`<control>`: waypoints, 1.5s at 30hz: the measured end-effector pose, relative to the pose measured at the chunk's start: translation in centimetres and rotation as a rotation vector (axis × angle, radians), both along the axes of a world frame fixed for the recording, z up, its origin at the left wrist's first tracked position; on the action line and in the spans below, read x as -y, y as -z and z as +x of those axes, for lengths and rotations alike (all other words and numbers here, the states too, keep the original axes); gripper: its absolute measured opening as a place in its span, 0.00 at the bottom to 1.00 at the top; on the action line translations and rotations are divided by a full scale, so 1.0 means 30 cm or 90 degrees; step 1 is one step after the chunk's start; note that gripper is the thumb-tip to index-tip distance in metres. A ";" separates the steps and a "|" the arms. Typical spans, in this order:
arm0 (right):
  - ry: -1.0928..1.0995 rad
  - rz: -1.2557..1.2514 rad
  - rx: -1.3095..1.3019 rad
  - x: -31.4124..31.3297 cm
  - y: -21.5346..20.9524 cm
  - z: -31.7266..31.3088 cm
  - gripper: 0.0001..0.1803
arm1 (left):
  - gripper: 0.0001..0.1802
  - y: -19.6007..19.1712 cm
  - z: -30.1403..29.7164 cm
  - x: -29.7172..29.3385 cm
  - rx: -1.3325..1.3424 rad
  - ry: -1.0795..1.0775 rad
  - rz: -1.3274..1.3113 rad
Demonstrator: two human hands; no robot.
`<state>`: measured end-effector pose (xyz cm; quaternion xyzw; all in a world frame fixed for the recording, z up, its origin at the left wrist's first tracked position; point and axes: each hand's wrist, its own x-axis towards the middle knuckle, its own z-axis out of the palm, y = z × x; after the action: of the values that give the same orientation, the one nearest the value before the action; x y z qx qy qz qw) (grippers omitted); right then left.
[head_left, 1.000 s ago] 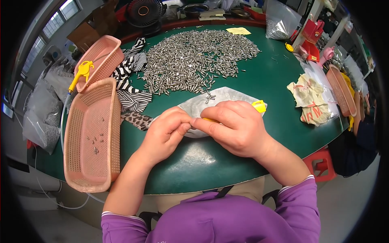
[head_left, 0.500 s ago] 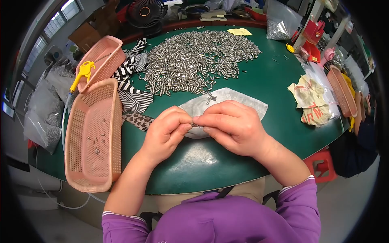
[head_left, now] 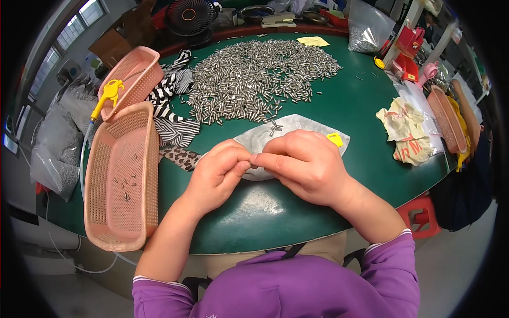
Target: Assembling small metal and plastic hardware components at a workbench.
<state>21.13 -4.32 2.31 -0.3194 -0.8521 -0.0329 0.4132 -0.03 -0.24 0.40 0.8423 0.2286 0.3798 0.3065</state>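
Note:
My left hand (head_left: 220, 170) and my right hand (head_left: 307, 165) meet fingertip to fingertip over a pale grey cloth (head_left: 310, 124). Both are closed in a pinch. The fingers mostly hide what lies between them; half a second earlier a small metal pin showed there. Behind my right hand's knuckles a small yellow piece (head_left: 335, 139) shows over the cloth; whether this hand holds it I cannot tell. Several loose metal pins (head_left: 275, 127) lie on the cloth's far edge. Beyond spreads a wide heap of similar silvery pins (head_left: 254, 79) on the green table (head_left: 350, 100).
A pink basket (head_left: 151, 175) with several pins stands at the left. Behind it, a second pink basket (head_left: 154, 71) carries a yellow air gun (head_left: 111, 91). Striped cloths (head_left: 177, 132) lie alongside. Crumpled cream bags (head_left: 405, 130) lie right, a black fan (head_left: 191, 18) at the back.
The yellow piece has come into view behind my right hand. My right fingers have shifted slightly left and closed over the metal that showed between the fingertips.

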 end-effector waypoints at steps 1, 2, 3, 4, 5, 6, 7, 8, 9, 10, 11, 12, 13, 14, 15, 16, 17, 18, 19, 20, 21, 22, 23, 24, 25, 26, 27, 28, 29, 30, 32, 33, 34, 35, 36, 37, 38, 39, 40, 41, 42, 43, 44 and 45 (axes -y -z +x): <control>0.000 0.000 0.000 -0.003 0.001 0.002 0.14 | 0.02 0.001 0.001 0.001 0.000 0.000 0.000; 0.014 0.020 -0.002 -0.006 0.004 0.004 0.14 | 0.02 0.003 0.003 0.001 0.008 0.012 -0.016; 0.026 0.040 -0.006 -0.010 0.008 0.003 0.14 | 0.02 0.006 0.002 0.001 0.015 0.022 -0.032; 0.025 0.040 -0.007 -0.012 0.010 0.002 0.14 | 0.02 0.008 0.000 0.000 0.014 0.021 -0.032; 0.014 0.007 -0.038 -0.014 0.012 0.003 0.14 | 0.01 0.010 -0.003 0.000 0.023 0.019 -0.034; 0.003 -0.025 -0.068 -0.014 0.011 0.004 0.14 | 0.01 0.010 -0.003 -0.002 0.033 0.017 -0.034; 0.003 -0.024 -0.068 -0.011 0.010 0.005 0.14 | 0.01 0.009 -0.003 -0.002 0.033 0.017 -0.033; -0.006 -0.047 -0.076 -0.005 0.010 0.005 0.14 | 0.01 0.008 -0.002 -0.003 0.039 0.012 -0.034; -0.016 -0.070 -0.085 0.000 0.010 0.004 0.14 | 0.01 0.007 -0.002 -0.002 0.045 0.005 -0.036; -0.017 -0.070 -0.085 0.002 0.010 0.002 0.14 | 0.01 0.008 -0.003 -0.002 0.044 0.004 -0.035; -0.021 -0.073 -0.086 0.003 0.010 0.000 0.14 | 0.02 0.009 -0.005 -0.002 0.044 0.001 -0.033; -0.023 -0.076 -0.088 0.005 0.010 0.000 0.15 | 0.02 0.010 -0.004 -0.002 0.045 -0.001 -0.032; -0.023 -0.077 -0.088 0.004 0.015 -0.001 0.15 | 0.02 0.010 -0.004 -0.002 0.045 -0.001 -0.033; -0.016 -0.070 -0.089 0.001 0.023 -0.002 0.15 | 0.02 0.010 -0.004 -0.002 0.043 -0.003 -0.028; -0.008 -0.064 -0.090 0.000 0.028 -0.003 0.15 | 0.03 0.009 -0.003 -0.001 0.041 -0.005 -0.023; -0.008 -0.064 -0.090 0.000 0.027 -0.003 0.15 | 0.03 0.008 -0.003 -0.001 0.041 -0.004 -0.023; -0.006 -0.058 -0.079 0.000 0.026 -0.002 0.15 | 0.03 0.008 -0.002 0.001 0.036 -0.001 -0.030; -0.005 -0.051 -0.068 0.000 0.024 -0.002 0.14 | 0.03 0.007 -0.002 0.001 0.030 0.002 -0.037; -0.004 -0.051 -0.068 0.000 0.017 -0.002 0.14 | 0.03 0.007 -0.001 0.000 0.030 0.003 -0.037; -0.002 -0.023 -0.038 0.002 0.006 -0.001 0.15 | 0.02 0.006 0.000 -0.002 0.025 0.006 -0.044; -0.002 0.005 -0.008 0.001 0.001 -0.001 0.16 | 0.02 0.006 -0.001 -0.001 0.019 0.008 -0.051; -0.002 0.004 -0.009 -0.002 0.002 0.000 0.16 | 0.02 0.009 -0.002 -0.001 0.018 0.008 -0.052; 0.017 0.031 -0.009 -0.007 0.004 0.001 0.16 | 0.02 0.015 -0.003 -0.001 0.024 0.024 -0.062; 0.037 0.058 -0.009 -0.010 0.005 0.003 0.16 | 0.02 0.018 -0.002 -0.002 0.031 0.042 -0.071; 0.039 0.058 -0.009 -0.012 0.007 0.005 0.16 | 0.02 0.017 -0.002 -0.002 0.030 0.043 -0.071; 0.046 0.039 -0.039 -0.014 0.010 0.007 0.16 | 0.02 0.016 -0.002 -0.002 0.038 0.042 -0.077; 0.052 0.021 -0.070 -0.016 0.010 0.007 0.15 | 0.01 0.014 -0.003 -0.002 0.046 0.040 -0.082; 0.050 0.000 -0.082 -0.011 0.006 0.004 0.14 | 0.01 0.015 -0.003 -0.002 0.045 0.039 -0.081; 0.048 0.001 -0.082 -0.009 0.010 0.001 0.14 | 0.01 0.019 -0.003 -0.003 0.058 0.030 -0.080; 0.034 -0.021 -0.092 -0.007 0.016 0.000 0.14 | 0.01 0.020 -0.002 -0.004 0.070 0.021 -0.079; 0.017 -0.043 -0.102 -0.006 0.019 -0.002 0.14 | 0.01 0.018 -0.003 -0.004 0.072 0.015 -0.072; 0.015 -0.050 -0.098 -0.003 0.017 -0.001 0.14 | 0.02 0.017 -0.002 -0.003 0.074 0.010 -0.067; 0.013 -0.058 -0.094 -0.001 0.016 -0.001 0.13 | 0.02 0.016 -0.002 -0.003 0.075 0.010 -0.067; 0.013 -0.058 -0.094 0.000 0.016 0.000 0.13 | 0.02 0.013 -0.001 -0.003 0.077 0.006 -0.062; 0.012 -0.058 -0.097 0.000 0.017 0.000 0.13 | 0.02 0.013 -0.001 -0.003 0.079 0.001 -0.058; 0.012 -0.059 -0.099 0.000 0.018 0.000 0.13 | 0.02 0.014 -0.001 -0.004 0.079 0.001 -0.058; 0.012 -0.059 -0.099 0.002 0.018 0.000 0.13 | 0.02 0.016 0.000 -0.004 0.083 -0.001 -0.052; 0.010 -0.061 -0.097 0.002 0.019 -0.002 0.14 | 0.02 0.017 -0.002 -0.005 0.086 -0.004 -0.047; 0.008 -0.063 -0.094 0.001 0.019 -0.003 0.14 | 0.02 0.017 -0.004 -0.004 0.086 -0.005 -0.047; 0.008 -0.063 -0.095 0.001 0.017 -0.004 0.14 | 0.03 0.016 -0.005 -0.002 0.084 -0.013 -0.047; -0.003 -0.069 -0.088 0.002 0.014 -0.002 0.14 | 0.03 0.017 -0.005 -0.001 0.082 -0.019 -0.048; -0.014 -0.075 -0.081 0.003 0.013 0.000 0.14 | 0.03 0.017 -0.004 -0.001 0.082 -0.019 -0.048; -0.014 -0.076 -0.082 0.003 0.013 0.001 0.14 | 0.04 0.018 -0.003 -0.002 0.085 -0.019 -0.051; -0.013 -0.073 -0.081 0.003 0.012 0.001 0.14 | 0.04 0.018 -0.003 -0.001 0.090 -0.019 -0.053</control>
<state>21.15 -4.42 1.93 -0.3353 -0.8279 0.0406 0.4478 -0.13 -0.22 -0.13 0.7966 0.2343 0.4328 0.3510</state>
